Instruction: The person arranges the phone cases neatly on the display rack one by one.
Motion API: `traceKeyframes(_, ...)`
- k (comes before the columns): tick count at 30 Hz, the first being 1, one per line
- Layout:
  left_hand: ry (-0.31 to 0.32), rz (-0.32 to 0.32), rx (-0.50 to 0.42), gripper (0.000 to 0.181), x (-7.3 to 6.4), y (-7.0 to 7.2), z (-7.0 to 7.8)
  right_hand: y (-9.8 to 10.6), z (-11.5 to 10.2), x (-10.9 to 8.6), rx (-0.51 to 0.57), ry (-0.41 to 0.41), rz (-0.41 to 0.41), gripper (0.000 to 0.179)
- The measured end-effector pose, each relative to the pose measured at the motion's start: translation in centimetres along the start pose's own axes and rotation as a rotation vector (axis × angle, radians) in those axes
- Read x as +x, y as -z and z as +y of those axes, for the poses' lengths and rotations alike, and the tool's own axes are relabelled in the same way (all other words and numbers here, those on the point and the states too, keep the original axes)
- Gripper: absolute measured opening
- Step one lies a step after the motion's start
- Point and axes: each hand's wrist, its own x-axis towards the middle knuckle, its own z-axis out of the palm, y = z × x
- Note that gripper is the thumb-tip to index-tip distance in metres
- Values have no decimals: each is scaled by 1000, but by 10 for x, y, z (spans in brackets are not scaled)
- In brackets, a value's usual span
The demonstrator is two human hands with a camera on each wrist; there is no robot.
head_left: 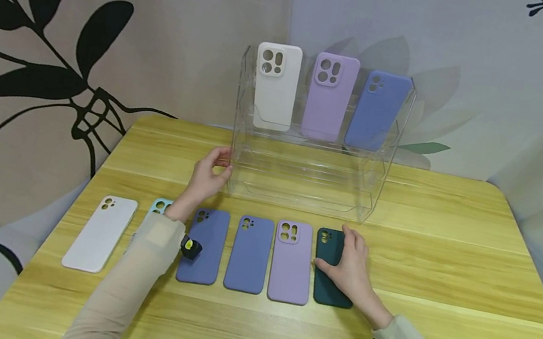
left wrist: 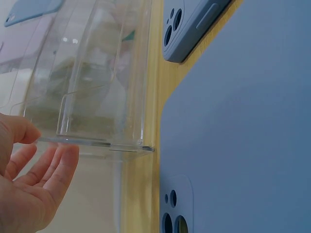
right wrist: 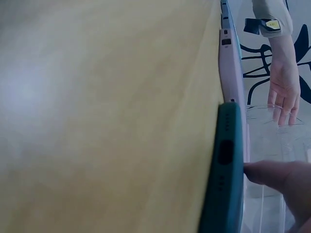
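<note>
My left hand [head_left: 210, 174] touches the left side panel of a clear acrylic display rack [head_left: 298, 200] with loosely bent fingers. In the left wrist view its thumb and fingertips lie along the panel's edge. On the right, my right hand [head_left: 352, 260] grips a dark green phone case [head_left: 329, 288] flat on the table, thumb at its left edge and fingers at its upper right. The right wrist view shows the thumb [right wrist: 267, 174] at that case's edge; the other fingers are hidden there. Left of it lies a purple phone case [head_left: 290, 273].
A white case [head_left: 273, 98], a purple case [head_left: 328, 107] and a blue case [head_left: 377, 112] lean in the rack's top tier. Along the table lie two blue cases [head_left: 247, 260], a white case [head_left: 100, 234] and a light blue case [head_left: 159, 204] partly under my left sleeve.
</note>
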Motion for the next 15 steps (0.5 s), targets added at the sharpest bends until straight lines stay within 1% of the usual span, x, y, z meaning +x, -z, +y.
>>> traceKeyframes(4,0,-1,-11,35,0,0,0,2,-2,4,-59,-22,-45,91)
traceKeyframes(9,-6,-1,3,35,0,-1,0,6,-5,9,-128,-35,-92,96)
traceKeyframes(15,-23,3,4,35,0,-1,0,9,-7,16,-255,-39,-134,97)
